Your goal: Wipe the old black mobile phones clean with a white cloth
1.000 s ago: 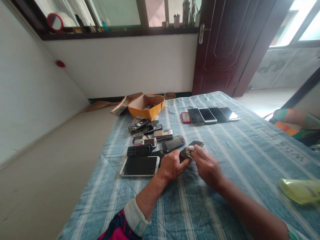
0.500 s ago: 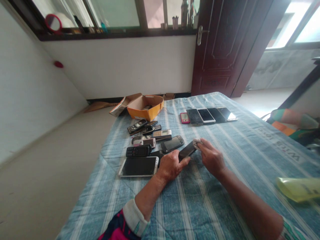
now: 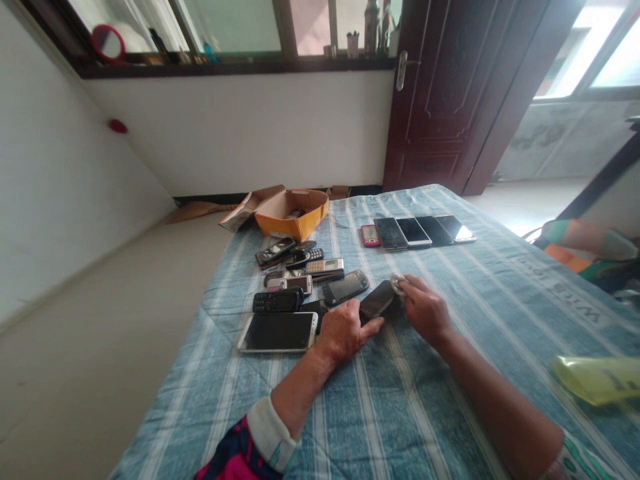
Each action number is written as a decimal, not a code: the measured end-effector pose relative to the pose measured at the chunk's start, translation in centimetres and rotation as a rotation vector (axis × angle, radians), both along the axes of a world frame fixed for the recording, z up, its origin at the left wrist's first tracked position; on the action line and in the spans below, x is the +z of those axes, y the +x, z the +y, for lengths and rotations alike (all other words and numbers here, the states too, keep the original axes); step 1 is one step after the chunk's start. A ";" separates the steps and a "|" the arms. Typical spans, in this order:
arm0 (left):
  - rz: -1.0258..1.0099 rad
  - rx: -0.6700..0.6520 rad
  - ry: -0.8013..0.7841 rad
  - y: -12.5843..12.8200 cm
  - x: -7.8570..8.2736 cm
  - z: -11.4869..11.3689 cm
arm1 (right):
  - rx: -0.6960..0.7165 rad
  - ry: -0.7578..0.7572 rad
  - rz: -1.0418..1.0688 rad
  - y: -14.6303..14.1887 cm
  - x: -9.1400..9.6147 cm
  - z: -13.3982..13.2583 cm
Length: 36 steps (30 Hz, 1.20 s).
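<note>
My left hand (image 3: 345, 331) grips the near end of a dark mobile phone (image 3: 378, 300), which is tilted up over the cloth. A crumpled white wipe (image 3: 397, 285) is pinched in my right hand (image 3: 424, 307), at the phone's far right edge. Just behind the held phone lies a black touchscreen phone (image 3: 346, 287). Beside my left wrist rests a white phone with a black screen (image 3: 278, 332). A black keypad phone (image 3: 277, 301) and several other old phones are heaped behind it.
An open orange box (image 3: 305, 229) stands at the far left with something dark inside. Toward the back right, a small pink phone (image 3: 371, 235) and several smartphones (image 3: 413, 231) lie in a row. A yellow packet (image 3: 597, 379) is on the striped blue cloth (image 3: 400, 427) at right.
My right hand has shifted slightly right with the wipe, to the phone's edge. The phone has turned a little, showing more of its dark face. My left hand keeps its hold.
</note>
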<state>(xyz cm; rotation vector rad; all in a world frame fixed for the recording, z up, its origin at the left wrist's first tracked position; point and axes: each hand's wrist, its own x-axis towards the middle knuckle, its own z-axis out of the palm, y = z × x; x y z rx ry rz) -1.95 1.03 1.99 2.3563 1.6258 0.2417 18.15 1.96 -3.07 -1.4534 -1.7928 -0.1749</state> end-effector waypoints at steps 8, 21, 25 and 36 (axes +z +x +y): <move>-0.011 -0.009 0.030 -0.1 -0.8 0.1 | 0.010 -0.043 0.021 0.6 -0.4 0.5; -0.065 0.030 0.050 0.0 -1.3 -0.3 | -0.034 -0.110 -0.026 1.3 -0.2 0.5; -0.104 0.044 0.067 -0.1 -1.6 -0.3 | 0.083 -0.033 -0.020 -0.1 0.0 -0.4; -0.239 -0.008 0.288 -0.3 -3.2 0.2 | 0.038 0.016 -0.086 0.1 0.5 -0.3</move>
